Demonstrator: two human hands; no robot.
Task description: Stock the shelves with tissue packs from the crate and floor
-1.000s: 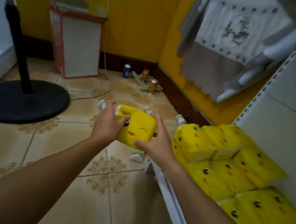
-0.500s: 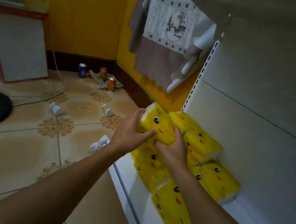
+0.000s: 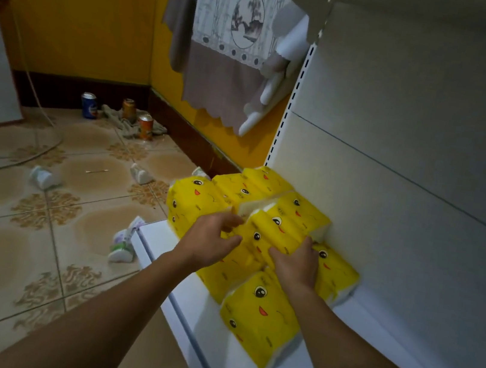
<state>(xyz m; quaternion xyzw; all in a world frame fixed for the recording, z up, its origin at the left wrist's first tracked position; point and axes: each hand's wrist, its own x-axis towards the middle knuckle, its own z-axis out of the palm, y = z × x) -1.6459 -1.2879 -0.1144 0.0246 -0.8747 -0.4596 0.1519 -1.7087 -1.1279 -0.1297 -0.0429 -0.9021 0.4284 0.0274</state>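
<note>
Tissue pack (image 3: pixel 266 233), yellow with a cartoon face, now lies on top of the pile of other packs (image 3: pixel 260 314) on the white shelf (image 3: pixel 157 243), just right of the picture's centre. Half a second ago it was held tilted in the air over the pile's far end, toward 11 o'clock from where it sits now, and a second ago it was out over the floor (image 3: pixel 5 243), clear of the shelf altogether. The left hand (image 3: pixel 207 243) has slid from around the pack to its 9 o'clock side: its grip is loose, the fingers nearly straight and pressing against the pack's end. The right hand (image 3: pixel 297 266) lies on the 4 o'clock corner, its grip closed over the pack, fingers bent across the edge and thumb on the top face. Both forearms reach in from 6 o'clock, as before. The pile itself looks unchanged, a row along the grey back panel (image 3: pixel 407 192) at 3 o'clock and one pack nearest the shelf's front. Three drink cans (image 3: pixel 145 126) stand by the wall at 10 o'clock, small white packs (image 3: pixel 122 243) lie scattered on the tiles at 9 o'clock, and a patterned cloth (image 3: pixel 218 63) hangs at 12 o'clock. All of them sit larger in the picture than half a second ago.
</note>
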